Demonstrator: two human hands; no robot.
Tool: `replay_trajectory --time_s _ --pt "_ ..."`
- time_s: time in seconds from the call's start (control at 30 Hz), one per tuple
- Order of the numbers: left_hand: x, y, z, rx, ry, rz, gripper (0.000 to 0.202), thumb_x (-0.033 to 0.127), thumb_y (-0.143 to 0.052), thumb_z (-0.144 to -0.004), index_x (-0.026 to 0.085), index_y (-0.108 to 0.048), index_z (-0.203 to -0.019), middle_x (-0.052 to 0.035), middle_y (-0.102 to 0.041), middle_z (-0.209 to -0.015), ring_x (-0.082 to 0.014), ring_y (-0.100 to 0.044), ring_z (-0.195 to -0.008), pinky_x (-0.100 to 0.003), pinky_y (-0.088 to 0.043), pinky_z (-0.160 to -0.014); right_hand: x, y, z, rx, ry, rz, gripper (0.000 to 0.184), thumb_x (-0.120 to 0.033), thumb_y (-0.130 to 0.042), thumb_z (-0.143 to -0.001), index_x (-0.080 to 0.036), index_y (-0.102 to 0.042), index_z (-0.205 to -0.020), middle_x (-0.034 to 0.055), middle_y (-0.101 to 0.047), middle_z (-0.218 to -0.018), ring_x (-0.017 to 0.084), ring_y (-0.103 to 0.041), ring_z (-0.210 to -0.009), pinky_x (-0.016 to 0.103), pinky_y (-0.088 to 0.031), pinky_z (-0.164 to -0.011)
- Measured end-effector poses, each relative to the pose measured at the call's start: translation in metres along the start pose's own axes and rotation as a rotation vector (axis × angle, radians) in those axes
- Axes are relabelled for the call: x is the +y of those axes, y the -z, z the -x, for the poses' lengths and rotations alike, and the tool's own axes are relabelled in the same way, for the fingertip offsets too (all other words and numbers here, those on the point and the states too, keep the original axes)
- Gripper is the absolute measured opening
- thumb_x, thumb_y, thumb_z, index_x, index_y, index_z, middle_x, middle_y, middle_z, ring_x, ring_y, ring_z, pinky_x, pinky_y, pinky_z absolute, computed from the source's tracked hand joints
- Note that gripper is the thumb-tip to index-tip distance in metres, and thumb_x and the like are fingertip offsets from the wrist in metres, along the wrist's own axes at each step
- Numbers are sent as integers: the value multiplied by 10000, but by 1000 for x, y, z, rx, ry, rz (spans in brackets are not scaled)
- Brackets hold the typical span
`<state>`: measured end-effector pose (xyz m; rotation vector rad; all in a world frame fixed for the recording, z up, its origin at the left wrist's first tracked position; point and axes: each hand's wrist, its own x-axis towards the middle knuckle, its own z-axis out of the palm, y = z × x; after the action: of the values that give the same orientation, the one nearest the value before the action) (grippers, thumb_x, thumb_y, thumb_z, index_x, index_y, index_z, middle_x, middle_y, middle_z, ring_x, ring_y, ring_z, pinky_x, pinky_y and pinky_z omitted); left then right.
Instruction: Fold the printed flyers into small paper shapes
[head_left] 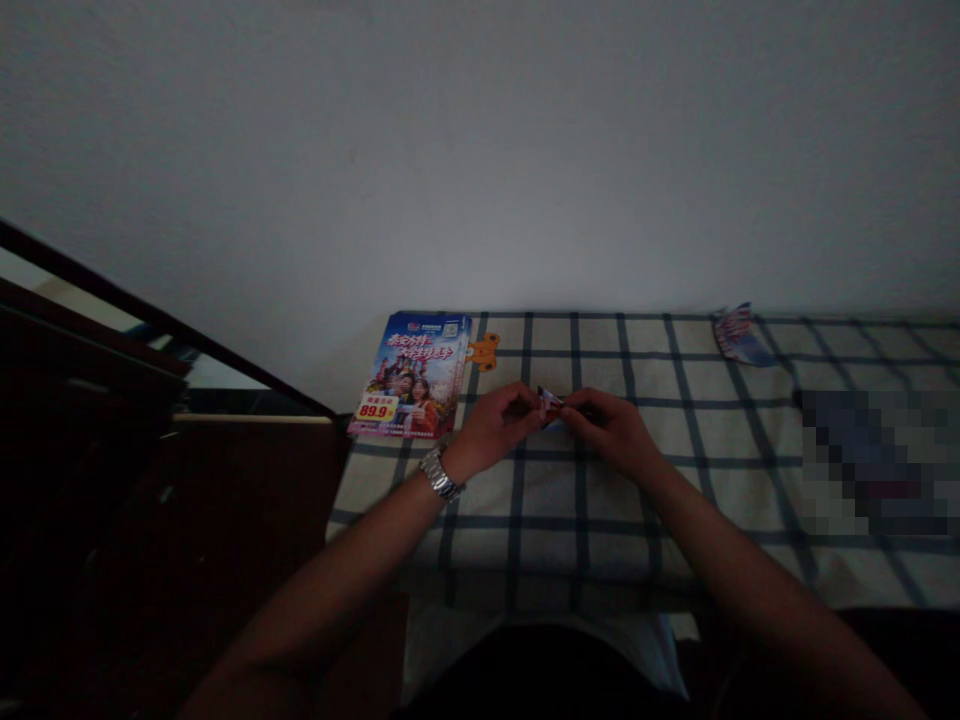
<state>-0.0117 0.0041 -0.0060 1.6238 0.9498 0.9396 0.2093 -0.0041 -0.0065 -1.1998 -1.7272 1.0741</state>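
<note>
Between my fingertips is a small folded piece of printed paper [551, 400], pinkish and dark with a bluish lower edge. My left hand [499, 428], with a metal watch [441, 474] on its wrist, pinches the paper from the left. From the right, the thumb and fingers of my right hand [611, 428] close on its other side. Both hands are just above the checked cloth [547, 490]. Left of them lies a stack of colourful printed flyers [412, 375], and an orange bear-shaped piece [482, 352] touches or nearly touches the stack's right side.
A folded, printed paper piece [739, 335] rests on the cloth near the wall [525, 170] at the back right. A blurred-out dark object [870, 460] lies farther right. On the left, a dark rail [165, 315] slants down toward the table's corner.
</note>
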Motion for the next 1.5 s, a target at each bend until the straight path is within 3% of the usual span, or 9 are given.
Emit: replay_trajectory --time_s 0.2,0.37,0.5,1.03,1.33,1.5 --pt "1 -1 2 11 -36 -134 201 361 -692 -891 184 -598 -881 -36 -680 -909 -162 -668 -829 -296 -548 -778 1 1 1 0 45 68 195 -405 -657 -918 -218 -709 -923 33 -732 -832 176 -631 -694 296 -478 -631" --pt "6 -1 3 -2 -66 -127 220 379 -670 -926 194 -642 -1042 -41 -694 -972 -159 -687 -866 -288 -562 -804 -2 2 2 -37 111 123 155 -359 -660 -914 -218 -716 -882 26 -731 -809 173 -636 -696 287 -463 -632" --pt "7 -1 4 11 -76 -186 190 385 -644 -949 198 -676 -961 -31 -685 -927 -155 -674 -848 -284 -553 -791 -7 2 2 -79 155 141 159 -339 -639 -917 -220 -716 -844 24 -726 -796 164 -630 -685 277 -454 -621" --pt "10 -1 5 87 -54 -101 185 380 -649 -942 195 -649 -938 -24 -700 -901 -147 -706 -827 -262 -583 -753 -4 3 2 -19 149 168 195 -411 -627 -948 -232 -702 -930 37 -737 -843 189 -659 -739 305 -496 -679" --pt "9 -1 5 35 -155 -293 152 355 -630 -955 210 -670 -978 -28 -679 -934 -159 -658 -875 -286 -530 -797 -4 5 2 -63 220 213 201 -395 -607 -968 -234 -706 -901 34 -724 -837 179 -647 -724 303 -486 -679" --pt "10 -1 4 46 -165 -340 164 365 -603 -974 216 -666 -945 -19 -673 -918 -166 -647 -893 -302 -516 -831 -1 3 1 -46 174 204 211 -424 -622 -959 -243 -727 -932 35 -744 -838 187 -672 -730 307 -521 -687"
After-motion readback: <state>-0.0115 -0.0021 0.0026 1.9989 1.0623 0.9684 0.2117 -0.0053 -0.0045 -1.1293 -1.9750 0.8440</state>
